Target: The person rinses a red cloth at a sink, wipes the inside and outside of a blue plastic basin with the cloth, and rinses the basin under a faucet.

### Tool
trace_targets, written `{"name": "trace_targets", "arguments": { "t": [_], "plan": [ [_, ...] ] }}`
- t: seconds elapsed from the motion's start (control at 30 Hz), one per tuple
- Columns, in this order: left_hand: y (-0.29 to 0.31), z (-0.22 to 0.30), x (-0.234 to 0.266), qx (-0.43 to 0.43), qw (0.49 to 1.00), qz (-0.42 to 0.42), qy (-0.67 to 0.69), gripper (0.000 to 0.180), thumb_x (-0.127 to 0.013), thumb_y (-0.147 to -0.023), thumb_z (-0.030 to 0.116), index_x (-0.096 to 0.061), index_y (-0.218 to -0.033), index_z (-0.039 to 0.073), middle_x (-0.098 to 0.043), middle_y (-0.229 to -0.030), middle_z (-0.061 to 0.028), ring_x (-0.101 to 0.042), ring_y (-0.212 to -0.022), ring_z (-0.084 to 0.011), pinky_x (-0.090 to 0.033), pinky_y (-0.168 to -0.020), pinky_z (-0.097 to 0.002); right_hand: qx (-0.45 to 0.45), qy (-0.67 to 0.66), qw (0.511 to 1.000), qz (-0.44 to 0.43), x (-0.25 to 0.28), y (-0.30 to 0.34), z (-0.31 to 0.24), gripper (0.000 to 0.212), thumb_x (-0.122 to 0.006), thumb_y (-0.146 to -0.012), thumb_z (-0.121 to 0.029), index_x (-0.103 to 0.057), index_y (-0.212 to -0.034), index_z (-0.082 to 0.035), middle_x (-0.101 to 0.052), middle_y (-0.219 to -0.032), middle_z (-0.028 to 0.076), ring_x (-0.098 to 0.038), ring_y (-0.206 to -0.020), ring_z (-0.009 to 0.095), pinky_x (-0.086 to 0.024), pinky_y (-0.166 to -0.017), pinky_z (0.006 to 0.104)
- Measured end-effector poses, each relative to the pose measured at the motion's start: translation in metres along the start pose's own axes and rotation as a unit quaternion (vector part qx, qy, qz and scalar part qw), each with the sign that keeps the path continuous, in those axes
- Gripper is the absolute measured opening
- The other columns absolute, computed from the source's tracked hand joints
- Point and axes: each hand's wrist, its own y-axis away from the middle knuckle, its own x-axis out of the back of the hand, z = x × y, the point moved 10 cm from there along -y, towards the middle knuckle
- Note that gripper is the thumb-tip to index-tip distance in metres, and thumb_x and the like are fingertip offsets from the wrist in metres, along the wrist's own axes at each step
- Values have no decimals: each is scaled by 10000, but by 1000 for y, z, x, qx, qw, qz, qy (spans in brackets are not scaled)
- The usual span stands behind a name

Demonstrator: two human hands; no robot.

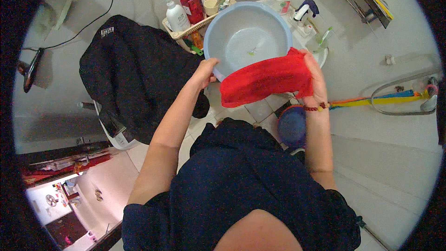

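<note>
At far left, a black handheld appliance [32, 72] hangs against the wall beneath a cord. Next comes a bulky black garment [139, 74], draped over a white-edged surface and crowding the space beside the left forearm. Behind it stands a cream basket [168, 27] with a white pump bottle [176, 15], a red pump bottle [192, 8] and other toiletries. The left hand [204, 72] is closed on the near-left rim of a pale blue basin [232, 28], its thumb over the edge; a small greenish spot shows inside. A red cloth [265, 80] stretches across the basin's near side, blocking that rim from sight. The right hand [318, 76] grips the cloth's right end, some fingers hidden behind it. The basin covers much of a white washbasin [320, 58], where a faucet and a clear cup [317, 44] stand. Below the cloth is a dark blue round container [292, 128]; farther right, a grey hose [395, 113] loops along the wall.
</note>
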Motion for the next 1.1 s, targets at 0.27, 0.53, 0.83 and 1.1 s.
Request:
{"name": "trace_targets", "arguments": {
  "t": [0.27, 0.53, 0.83, 1.1],
  "plan": [
    [-13, 0, -1, 2, 994, 46, -95, 274, -525, -815, 195, -549, -1021, 16, -569, -723, -55, -490, -501, -121, -311, -394, -253, 124, -146, 976, -102, -11, 42, -107, 301, -421, -935, -248, -492, -1164, -66, -540, -1174, 137, -529, -1072, 294, -423, -926, 459],
    [-16, -22, -55, 14, 996, -39, -74, 377, -541, -828, 172, -502, -1189, 70, -597, -1063, -94, -588, -912, -230, -472, -799, -365, 137, -19, 990, 25, 1, 12, -82, 280, -498, -906, -240, -507, -1112, -51, -575, -1052, 97, -578, -939, 192, -489, -806, 339],
    [-38, -64, -69, 30, 996, -56, -57, 419, -477, -731, 15, -534, -1142, 81, -600, -992, -68, -577, -873, -203, -466, -798, -365, 57, 311, 948, 47, 64, -67, 62, 462, -728, -688, -155, -510, -1073, -21, -599, -981, 88, -571, -929, 187, -460, -814, 319],
    [-34, -58, -76, -20, 995, -3, -102, 443, -469, -722, -1, -515, -1158, 61, -594, -961, -65, -547, -800, -173, -449, -703, -317, -118, 719, 684, 33, 130, -72, 139, 848, -678, -618, -535, -365, -1323, -182, -210, -1398, 167, -360, -1209, 382, -345, -985, 467]
  ]
}}
